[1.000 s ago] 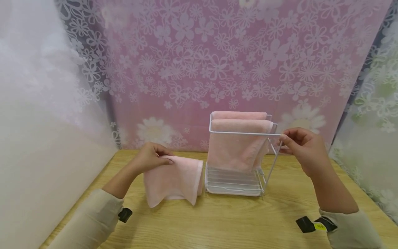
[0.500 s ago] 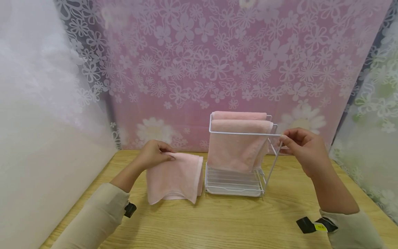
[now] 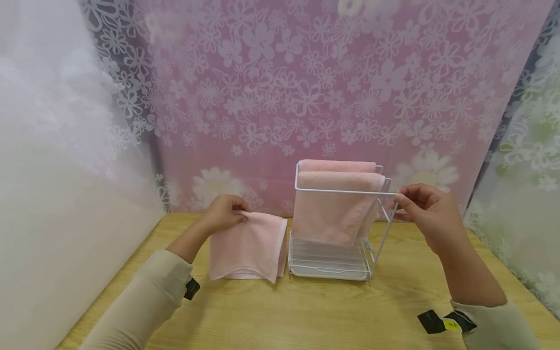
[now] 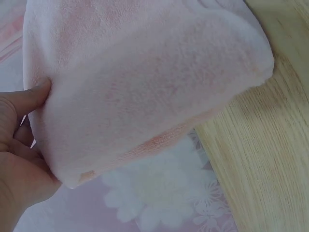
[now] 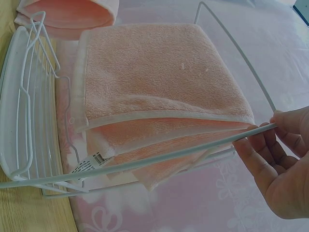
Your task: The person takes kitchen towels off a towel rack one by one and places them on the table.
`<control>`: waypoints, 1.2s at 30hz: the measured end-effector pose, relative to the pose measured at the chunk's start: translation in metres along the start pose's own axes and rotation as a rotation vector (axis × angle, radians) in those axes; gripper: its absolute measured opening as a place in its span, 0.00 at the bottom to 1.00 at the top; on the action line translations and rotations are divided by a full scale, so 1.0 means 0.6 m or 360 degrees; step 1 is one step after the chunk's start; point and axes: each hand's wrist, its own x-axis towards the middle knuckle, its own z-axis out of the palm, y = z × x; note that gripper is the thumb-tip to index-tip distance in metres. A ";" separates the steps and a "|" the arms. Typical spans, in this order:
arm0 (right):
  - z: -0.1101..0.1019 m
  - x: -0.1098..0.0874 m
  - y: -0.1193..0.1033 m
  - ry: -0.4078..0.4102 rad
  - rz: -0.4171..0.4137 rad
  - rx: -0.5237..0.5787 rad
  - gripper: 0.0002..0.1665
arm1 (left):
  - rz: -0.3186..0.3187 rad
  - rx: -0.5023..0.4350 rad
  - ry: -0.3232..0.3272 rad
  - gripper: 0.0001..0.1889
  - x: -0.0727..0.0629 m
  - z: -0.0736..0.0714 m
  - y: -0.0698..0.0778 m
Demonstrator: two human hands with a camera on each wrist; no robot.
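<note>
Pinching fluffy towel (image 3: 249, 245), wire rack (image 5: 145, 160)

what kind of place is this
Hard to say for sure, but likely a screened-off indoor work area: a wood-grain table, a flowered pink backdrop behind it, and pale panels on both sides.

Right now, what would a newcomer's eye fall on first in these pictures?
Probably the pink flowered backdrop, spread behind the table. Next comes the white wire rack, standing right of centre, with folded pink cloths over its rear bars and the right grip on its upper front corner. Left of it, a separate pink cloth hangs from the left grip.
</note>
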 end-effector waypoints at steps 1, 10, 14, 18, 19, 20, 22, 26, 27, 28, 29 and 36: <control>0.000 -0.001 0.000 -0.0001 0.0004 0.0001 0.06 | 0.0002 -0.0012 -0.0002 0.05 0.001 0.002 -0.001; 0.003 0.000 0.002 0.0017 0.0012 -0.0081 0.09 | -0.0122 -0.0056 -0.0013 0.06 0.009 0.009 -0.007; 0.002 0.001 0.001 0.0007 0.0001 -0.0032 0.07 | -0.0174 -0.0085 0.0007 0.06 0.015 0.013 -0.012; 0.002 0.000 0.002 0.0011 -0.0003 -0.0005 0.06 | -0.0202 -0.0093 0.0037 0.06 0.021 0.017 -0.019; 0.002 0.000 0.002 0.0021 0.0000 -0.0027 0.06 | -0.0209 -0.0097 0.0047 0.06 0.023 0.018 -0.021; 0.002 0.000 0.002 0.0022 -0.0002 -0.0035 0.06 | -0.0216 -0.0099 0.0055 0.06 0.024 0.019 -0.022; 0.002 -0.001 0.003 0.0023 -0.0002 -0.0033 0.07 | -0.0235 -0.0106 0.0073 0.06 0.026 0.020 -0.025; 0.003 -0.001 0.002 0.0025 -0.0014 -0.0058 0.10 | -0.0265 -0.0128 0.0109 0.06 0.031 0.024 -0.030; 0.004 -0.001 0.001 0.0034 -0.0009 -0.0074 0.12 | -0.0273 -0.0137 0.0120 0.06 0.032 0.026 -0.032; 0.004 -0.002 0.001 0.0034 -0.0008 -0.0080 0.13 | -0.0279 -0.0140 0.0130 0.06 0.033 0.027 -0.033; 0.004 -0.002 0.000 0.0044 -0.0003 -0.0105 0.15 | -0.0287 -0.0141 0.0139 0.06 0.034 0.029 -0.036; 0.004 -0.003 -0.002 0.0040 0.0013 -0.0108 0.16 | -0.0331 -0.0148 0.0189 0.07 0.042 0.040 -0.049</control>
